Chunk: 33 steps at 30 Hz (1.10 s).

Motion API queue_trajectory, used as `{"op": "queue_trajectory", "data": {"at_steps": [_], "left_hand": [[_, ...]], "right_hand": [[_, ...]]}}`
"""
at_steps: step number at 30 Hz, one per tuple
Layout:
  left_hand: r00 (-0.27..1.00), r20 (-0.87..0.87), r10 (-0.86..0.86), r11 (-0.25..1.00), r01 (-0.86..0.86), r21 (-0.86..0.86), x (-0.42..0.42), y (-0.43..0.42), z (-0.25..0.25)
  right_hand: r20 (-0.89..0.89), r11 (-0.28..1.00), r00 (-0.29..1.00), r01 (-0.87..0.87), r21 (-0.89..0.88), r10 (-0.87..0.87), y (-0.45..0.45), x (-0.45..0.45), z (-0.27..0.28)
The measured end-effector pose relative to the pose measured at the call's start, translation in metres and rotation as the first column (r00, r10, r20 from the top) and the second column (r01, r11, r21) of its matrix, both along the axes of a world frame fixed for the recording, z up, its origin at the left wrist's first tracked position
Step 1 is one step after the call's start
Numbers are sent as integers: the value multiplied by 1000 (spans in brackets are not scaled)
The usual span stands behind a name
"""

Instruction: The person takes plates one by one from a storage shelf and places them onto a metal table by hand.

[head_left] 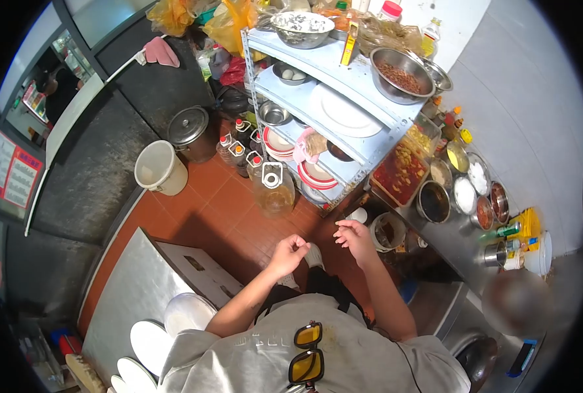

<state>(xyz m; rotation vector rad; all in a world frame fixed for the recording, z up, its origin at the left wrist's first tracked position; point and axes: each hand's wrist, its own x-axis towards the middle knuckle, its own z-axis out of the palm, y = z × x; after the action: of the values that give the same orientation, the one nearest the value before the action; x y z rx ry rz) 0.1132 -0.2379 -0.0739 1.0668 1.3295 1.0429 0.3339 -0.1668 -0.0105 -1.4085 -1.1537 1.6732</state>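
Note:
My left hand (289, 253) is held in the air in front of my body, its fingers curled together; anything inside them is too small to make out. To its right, my right hand (355, 239) hovers with its fingers apart and nothing in it. The two hands do not touch each other. Below them show the tiled floor (222, 232) and my shoe (313, 256). Beyond the hands stands a large clear jug (275, 196) with a white handle, near a blue shelf rack (370, 141).
A white bucket (161, 168) and a lidded dark pot (189, 126) stand at the left. Right of me, a counter (439, 239) bears bowls of ingredients, with a bucket (388, 232) beside it. A metal table (131, 262) holds white plates (148, 344).

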Motion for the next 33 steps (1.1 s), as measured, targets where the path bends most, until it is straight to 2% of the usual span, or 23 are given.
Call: {"op": "queue_trajectory", "data": {"at_steps": [4, 11, 13, 14, 15, 18, 20, 25, 28, 31, 33], "left_hand": [[999, -12, 49, 999, -49, 5, -9, 47, 0], [990, -128, 61, 996, -53, 69, -31, 171, 22], [984, -170, 54, 998, -48, 40, -32, 214, 41], [981, -187, 52, 999, -49, 22, -31, 234, 49], [967, -235, 93, 989, -63, 133, -33, 261, 23], [952, -281, 124, 992, -108, 73, -25, 316, 48], [901, -408, 151, 989, -135, 67, -20, 342, 60], [806, -562, 186, 977, -212, 20, -2, 376, 89], [834, -515, 197, 978, -207, 40, -2, 391, 86], [868, -469, 165, 981, -192, -10, -3, 397, 92], [934, -302, 192, 980, -200, 3, -11, 409, 60]], "right_hand": [[-166, 996, 982, 93, -11, -94, 51, -9, 0], [-267, 958, 920, 282, -51, -286, 158, -31, 2], [-292, 942, 896, 328, -68, -333, 186, -34, 0], [-297, 938, 890, 333, -91, -345, 198, -34, -4], [-299, 934, 885, 337, -116, -357, 209, -34, -9], [-329, 908, 848, 370, -196, -416, 232, -37, -5], [-363, 899, 825, 364, -244, -433, 246, -35, -18], [-426, 904, 800, 338, -260, -422, 259, -38, -10], [-473, 910, 779, 330, -252, -413, 269, -37, -15], [-493, 906, 761, 332, -262, -421, 274, -37, -18], [-486, 911, 772, 323, -256, -410, 276, -38, -16]]}}
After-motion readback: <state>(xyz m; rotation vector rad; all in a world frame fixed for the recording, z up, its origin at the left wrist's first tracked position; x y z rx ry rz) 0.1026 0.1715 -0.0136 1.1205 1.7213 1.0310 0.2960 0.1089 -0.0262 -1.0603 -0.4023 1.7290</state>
